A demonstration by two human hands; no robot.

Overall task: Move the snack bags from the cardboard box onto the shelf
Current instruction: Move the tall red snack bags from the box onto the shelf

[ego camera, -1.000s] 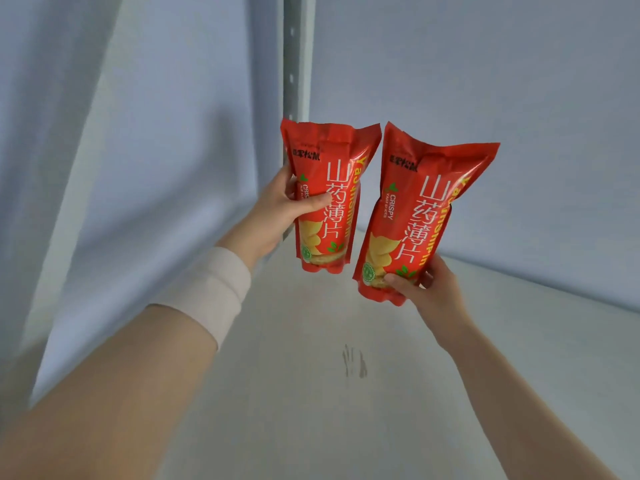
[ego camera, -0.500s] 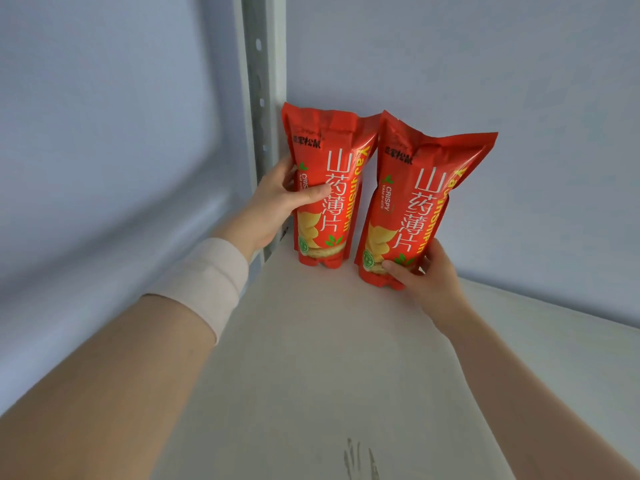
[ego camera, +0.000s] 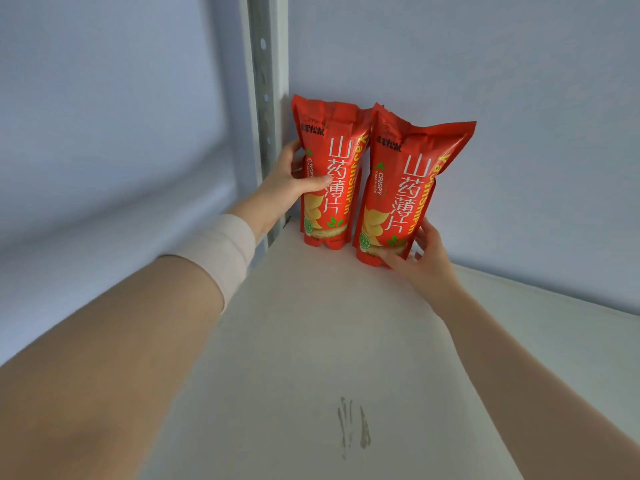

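Two tall red snack bags with white lettering stand upright side by side at the back left corner of the white shelf board (ego camera: 311,341). My left hand (ego camera: 287,181) grips the left snack bag (ego camera: 332,168) around its middle, thumb across the front. The right snack bag (ego camera: 405,188) leans slightly right, its top against the back wall, and my right hand (ego camera: 419,258) holds it at the bottom right corner. Both bags rest with their bases on the shelf and touch each other. The cardboard box is out of view.
A grey perforated metal upright (ego camera: 266,109) rises just left of the left bag. A pale blue wall (ego camera: 485,64) closes the back of the shelf. A dark scuff mark (ego camera: 353,427) lies on the board near me.
Both bags moved from mid-air back into the shelf corner and now stand on the board against the wall. My hands stayed on them throughout.
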